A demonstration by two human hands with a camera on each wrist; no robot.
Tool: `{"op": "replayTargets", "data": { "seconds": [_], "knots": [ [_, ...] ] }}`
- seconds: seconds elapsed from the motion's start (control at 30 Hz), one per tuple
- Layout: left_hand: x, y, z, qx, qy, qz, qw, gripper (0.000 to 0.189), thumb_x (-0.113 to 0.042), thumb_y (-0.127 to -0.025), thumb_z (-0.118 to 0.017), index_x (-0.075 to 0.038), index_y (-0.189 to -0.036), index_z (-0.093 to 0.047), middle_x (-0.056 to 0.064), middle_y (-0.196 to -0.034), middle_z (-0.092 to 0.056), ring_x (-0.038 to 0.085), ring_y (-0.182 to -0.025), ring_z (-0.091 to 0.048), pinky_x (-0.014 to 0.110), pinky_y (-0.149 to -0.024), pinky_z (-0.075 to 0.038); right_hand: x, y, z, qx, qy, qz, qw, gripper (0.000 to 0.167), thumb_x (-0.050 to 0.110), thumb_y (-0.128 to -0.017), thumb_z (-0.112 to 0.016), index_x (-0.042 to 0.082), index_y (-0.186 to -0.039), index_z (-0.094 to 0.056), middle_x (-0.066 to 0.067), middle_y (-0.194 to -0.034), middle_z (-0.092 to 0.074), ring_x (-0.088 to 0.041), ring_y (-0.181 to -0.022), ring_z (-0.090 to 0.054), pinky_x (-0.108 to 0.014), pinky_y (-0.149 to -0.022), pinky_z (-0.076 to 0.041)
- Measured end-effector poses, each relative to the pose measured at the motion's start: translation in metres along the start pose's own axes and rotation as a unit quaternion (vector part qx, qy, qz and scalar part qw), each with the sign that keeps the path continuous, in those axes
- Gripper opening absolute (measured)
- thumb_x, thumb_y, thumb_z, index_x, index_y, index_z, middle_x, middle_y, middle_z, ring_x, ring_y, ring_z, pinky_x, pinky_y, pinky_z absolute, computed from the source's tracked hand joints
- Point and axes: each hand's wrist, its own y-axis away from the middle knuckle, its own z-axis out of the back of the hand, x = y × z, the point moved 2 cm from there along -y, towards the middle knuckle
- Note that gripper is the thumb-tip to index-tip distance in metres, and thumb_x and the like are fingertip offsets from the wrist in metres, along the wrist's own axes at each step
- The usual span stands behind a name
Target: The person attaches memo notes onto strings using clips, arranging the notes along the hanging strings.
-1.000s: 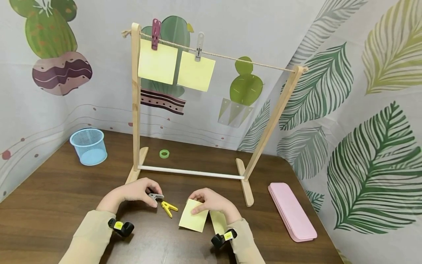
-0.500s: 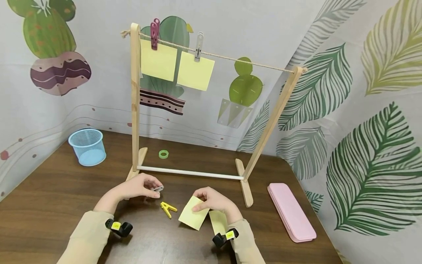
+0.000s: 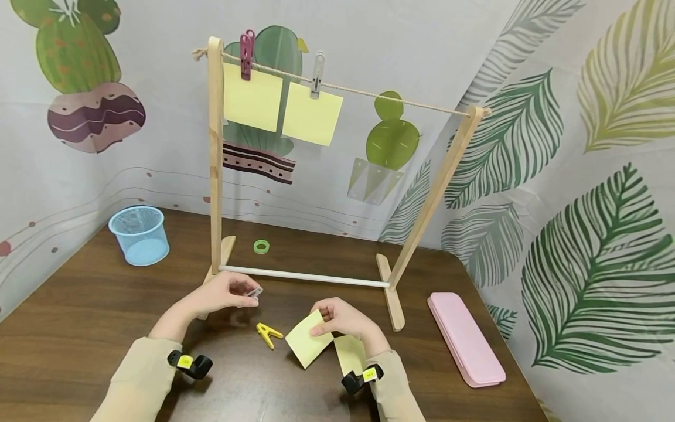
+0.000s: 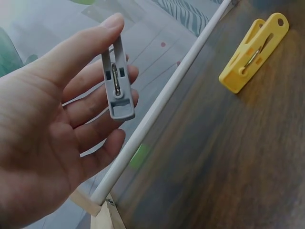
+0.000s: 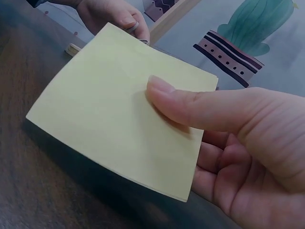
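Between thumb and fingers my left hand (image 3: 224, 291) pinches a grey clothespin (image 4: 117, 86), lifted off the table near the stand's left foot. My right hand (image 3: 345, 319) holds a yellow sticky note (image 5: 119, 109), thumb on its face and fingers behind, tilted just above the table. A yellow clothespin (image 3: 269, 334) lies on the table between the hands. Another yellow note (image 3: 350, 353) lies under the right wrist, partly covered. On the rope hang two yellow notes, the left one (image 3: 252, 98) under a purple clothespin (image 3: 246, 55), the right one (image 3: 312, 114) under a grey clothespin (image 3: 317, 75).
A wooden stand (image 3: 216, 158) with a rope (image 3: 392, 98) and a white bottom bar (image 3: 306, 276) spans the middle of the table. Behind the bar lies a green tape roll (image 3: 261, 247). A blue mesh basket (image 3: 139, 234) stands at left, a pink case (image 3: 466, 339) at right.
The left hand has lifted the grey clothespin from beside the yellow one, up and slightly away, and turned it. The right hand has raised and rotated its note a little.
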Motion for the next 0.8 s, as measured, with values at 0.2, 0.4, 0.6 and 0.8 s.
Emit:
{"op": "replayTargets", "data": {
  "seconds": [0.2, 0.4, 0.6, 0.8],
  "knots": [
    [-0.0021, -0.0025, -0.0019, -0.034, -0.017, 0.004, 0.9993, 0.032, -0.021, -0.086, -0.076, 0.004, -0.104, -0.069, 0.001, -0.090, -0.072, 0.003, -0.078, -0.063, 0.023, -0.072, -0.052, -0.0012, -0.0002, 0.0010, 0.003, -0.008, -0.004, 1.0000, 0.024, -0.003, -0.084, -0.071, -0.014, -0.099, -0.056, -0.008, -0.086, -0.071, -0.002, -0.073, -0.063, -0.018, -0.065, -0.050],
    [-0.0028, -0.0036, -0.0015, -0.063, -0.021, 0.014, 0.9977, 0.033, -0.021, -0.084, -0.078, 0.003, -0.104, -0.070, 0.004, -0.091, -0.073, 0.005, -0.082, -0.067, 0.024, -0.076, -0.054, -0.0037, 0.0009, 0.0022, 0.003, -0.008, -0.011, 0.9999, 0.022, -0.006, -0.084, -0.069, -0.014, -0.100, -0.056, 0.000, -0.087, -0.069, -0.004, -0.074, -0.064, -0.019, -0.064, -0.051],
    [-0.0016, -0.0024, -0.0001, -0.086, -0.038, 0.024, 0.9953, 0.036, -0.022, -0.084, -0.078, 0.003, -0.110, -0.070, 0.008, -0.097, -0.073, 0.009, -0.088, -0.067, 0.025, -0.077, -0.054, -0.0042, 0.0025, 0.0028, 0.001, -0.018, -0.010, 0.9998, 0.024, -0.006, -0.084, -0.069, -0.015, -0.102, -0.056, 0.003, -0.086, -0.068, -0.004, -0.076, -0.064, -0.019, -0.066, -0.051],
    [-0.0024, -0.0025, -0.0015, -0.102, -0.038, 0.021, 0.9938, 0.037, -0.023, -0.084, -0.077, 0.001, -0.111, -0.070, 0.009, -0.099, -0.074, 0.008, -0.088, -0.067, 0.024, -0.078, -0.054, -0.0038, 0.0030, 0.0034, -0.003, -0.009, -0.008, 0.9999, 0.025, -0.003, -0.084, -0.070, -0.015, -0.102, -0.059, 0.000, -0.086, -0.068, -0.004, -0.076, -0.064, -0.019, -0.067, -0.051]
  ]
}}
